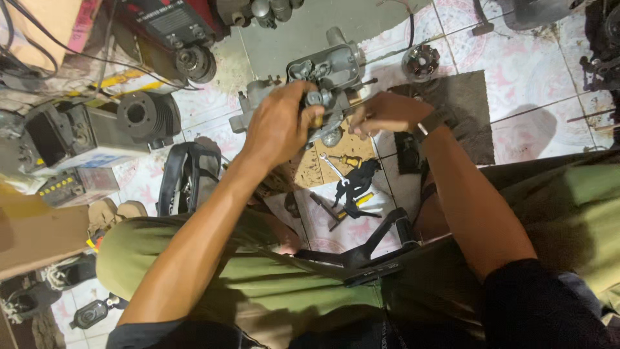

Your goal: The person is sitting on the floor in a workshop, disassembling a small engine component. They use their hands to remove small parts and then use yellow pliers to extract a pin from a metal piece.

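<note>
A grey metal carburetor body (pixel 332 71) with several fittings is held up over the tiled floor. My left hand (pixel 279 123) wraps around its lower left side, gripping it. My right hand (pixel 384 113), with a dark band on the wrist, pinches a small part or tool at the carburetor's lower right edge; what the fingers hold is too small to tell. I am squatting, with olive-green trousers over both knees below the arms.
On the floor under the hands lie a wrench (pixel 334 169), a yellow-handled screwdriver (pixel 349 159) and black pliers (pixel 354 187). A finned engine cylinder (pixel 145 116) and a battery (pixel 77 184) stand left. A round metal part (pixel 420 63) and a dark mat (pixel 462 106) lie right.
</note>
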